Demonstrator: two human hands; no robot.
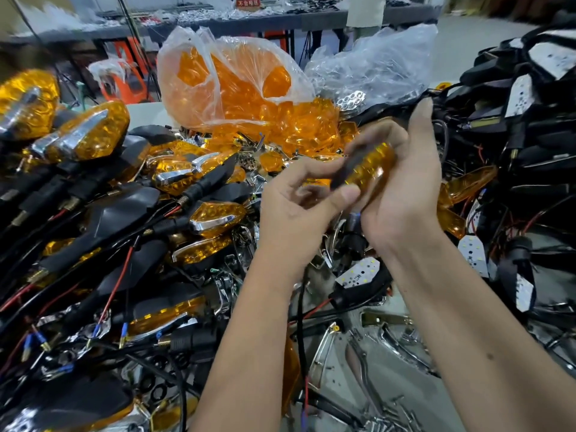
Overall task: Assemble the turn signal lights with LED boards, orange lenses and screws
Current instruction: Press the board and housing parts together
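Finished lights crowded the desk's left. My left hand pinched the blurred turn signal by thumb and fingers; my right hand cradled it. Bare desk showed only below, black housings heaped at right.

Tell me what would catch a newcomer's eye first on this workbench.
Probably the two hands in the middle: the left hand and right hand together hold a blurred turn signal light with an orange lens. Behind them sits a clear plastic bag stuffed with orange lenses. To the left, a heap of finished lights with trailing wires fills the bench.
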